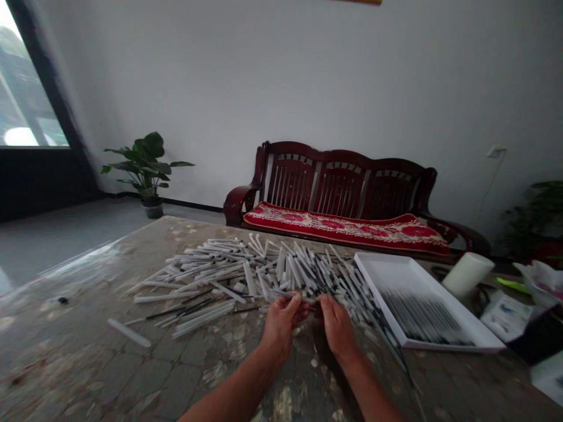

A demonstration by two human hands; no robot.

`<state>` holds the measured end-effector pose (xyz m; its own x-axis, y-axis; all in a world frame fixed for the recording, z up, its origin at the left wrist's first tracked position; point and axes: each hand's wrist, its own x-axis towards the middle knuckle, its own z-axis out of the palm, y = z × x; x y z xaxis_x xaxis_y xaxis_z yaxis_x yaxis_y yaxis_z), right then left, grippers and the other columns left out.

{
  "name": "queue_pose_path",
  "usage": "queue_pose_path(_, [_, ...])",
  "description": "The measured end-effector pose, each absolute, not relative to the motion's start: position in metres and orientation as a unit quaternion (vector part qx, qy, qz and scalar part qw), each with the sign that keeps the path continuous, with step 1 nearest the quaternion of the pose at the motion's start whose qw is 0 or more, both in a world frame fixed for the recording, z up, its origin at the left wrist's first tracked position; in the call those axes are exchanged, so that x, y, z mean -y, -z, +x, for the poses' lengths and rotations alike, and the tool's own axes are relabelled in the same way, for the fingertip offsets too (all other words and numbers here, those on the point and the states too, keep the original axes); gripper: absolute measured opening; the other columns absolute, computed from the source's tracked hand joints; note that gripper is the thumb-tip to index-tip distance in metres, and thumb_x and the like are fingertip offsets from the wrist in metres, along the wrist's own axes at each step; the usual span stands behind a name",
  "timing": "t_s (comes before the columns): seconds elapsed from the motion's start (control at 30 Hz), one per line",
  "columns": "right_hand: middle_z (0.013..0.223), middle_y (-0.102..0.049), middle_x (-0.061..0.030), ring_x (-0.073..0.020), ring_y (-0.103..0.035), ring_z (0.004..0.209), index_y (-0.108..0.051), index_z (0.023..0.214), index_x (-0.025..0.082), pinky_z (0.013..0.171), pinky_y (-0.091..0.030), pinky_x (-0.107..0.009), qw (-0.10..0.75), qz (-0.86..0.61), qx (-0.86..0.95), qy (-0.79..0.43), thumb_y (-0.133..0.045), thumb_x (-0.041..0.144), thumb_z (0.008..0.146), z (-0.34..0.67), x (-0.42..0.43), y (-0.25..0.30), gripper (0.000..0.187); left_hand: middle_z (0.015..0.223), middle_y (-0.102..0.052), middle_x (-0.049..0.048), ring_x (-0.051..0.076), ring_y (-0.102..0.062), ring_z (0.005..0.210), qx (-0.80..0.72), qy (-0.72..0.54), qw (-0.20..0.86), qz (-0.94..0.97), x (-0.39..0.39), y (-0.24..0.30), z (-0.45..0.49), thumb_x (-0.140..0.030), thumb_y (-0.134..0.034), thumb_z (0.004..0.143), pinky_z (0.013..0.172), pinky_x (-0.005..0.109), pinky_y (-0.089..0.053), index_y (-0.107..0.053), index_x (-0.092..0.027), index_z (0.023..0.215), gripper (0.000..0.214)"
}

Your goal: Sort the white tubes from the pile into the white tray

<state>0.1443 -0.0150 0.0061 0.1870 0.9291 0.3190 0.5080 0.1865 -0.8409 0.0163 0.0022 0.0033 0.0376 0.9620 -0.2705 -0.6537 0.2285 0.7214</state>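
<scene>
Both of my hands are closed in pinches just in front of a big pile of slim white and black tubes. Between my left hand and my right hand runs a slim greyish tube, gripped at each end. Its exact kind is too small to make out. A shallow white box lies to the right of the pile. Inside it is a neat row of clear tubes with dark ends. One loose white tube lies apart on the left.
The patterned table spreads beneath everything. At its right side are a white roll, a small printed packet and plastic bags. Behind stand a dark red wooden bench with a red cover and a potted plant.
</scene>
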Motion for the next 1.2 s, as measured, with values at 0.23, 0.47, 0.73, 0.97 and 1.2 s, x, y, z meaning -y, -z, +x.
queue_pose_path(0.23, [0.059, -0.054, 0.0021, -0.0158, -0.049, 0.057, -0.053, 0.064, 0.024, 0.056, -0.033, -0.025, 0.47, -0.612, 0.597, -0.22, -0.039, 0.048, 0.089, 0.1443, 0.0162, -0.0056, 0.037, 0.065, -0.068, 0.0035, 0.014, -0.067, 0.059, -0.37, -0.573, 0.698, 0.218, -0.0019, -0.0022, 0.0162, -0.024, -0.081, 0.062, 0.057, 0.022, -0.054, -0.063, -0.012, 0.074, 0.025])
queue_pose_path(0.47, [0.066, -0.059, 0.0035, -0.0153, -0.053, 0.063, -0.058, 0.073, 0.025, 0.059, -0.037, -0.024, 0.496, -0.586, 0.606, -0.211, -0.046, 0.043, 0.086, 0.1435, 0.0169, -0.0082, 0.025, 0.066, -0.068, 0.0034, 0.014, -0.067, 0.06, -0.369, -0.582, 0.691, 0.216, -0.0032, -0.0023, 0.0147, -0.024, -0.081, 0.062, 0.057, 0.022, -0.055, -0.062, -0.013, 0.075, 0.026])
queue_pose_path(0.73, [0.066, -0.059, 0.0023, -0.0164, -0.053, 0.064, -0.057, 0.071, 0.025, 0.061, -0.036, -0.025, 0.477, -0.6, 0.597, -0.236, -0.04, 0.046, 0.088, 0.1451, 0.0162, -0.0054, 0.032, 0.065, -0.067, 0.0026, 0.013, -0.067, 0.059, -0.378, -0.578, 0.69, 0.217, -0.0041, -0.0029, 0.0149, -0.024, -0.08, 0.062, 0.056, 0.022, -0.054, -0.062, -0.013, 0.076, 0.025])
queue_pose_path(0.97, [0.059, -0.054, 0.0027, -0.016, -0.05, 0.06, -0.052, 0.064, 0.025, 0.058, -0.034, -0.025, 0.479, -0.604, 0.586, -0.248, -0.039, 0.048, 0.088, 0.1428, 0.0154, -0.0034, 0.036, 0.065, -0.067, 0.0025, 0.014, -0.067, 0.059, -0.376, -0.576, 0.689, 0.227, -0.0053, -0.0019, 0.0147, -0.025, -0.081, 0.062, 0.056, 0.023, -0.054, -0.063, -0.012, 0.076, 0.026])
queue_pose_path(1.2, [0.064, -0.056, 0.0037, -0.015, -0.051, 0.062, -0.055, 0.074, 0.024, 0.059, -0.035, -0.023, 0.477, -0.593, 0.611, -0.22, -0.045, 0.045, 0.087, 0.1439, 0.0147, -0.003, 0.026, 0.064, -0.067, 0.0028, 0.014, -0.067, 0.058, -0.388, -0.573, 0.684, 0.231, -0.0055, -0.003, 0.0146, -0.026, -0.081, 0.062, 0.054, 0.022, -0.053, -0.062, -0.013, 0.076, 0.027])
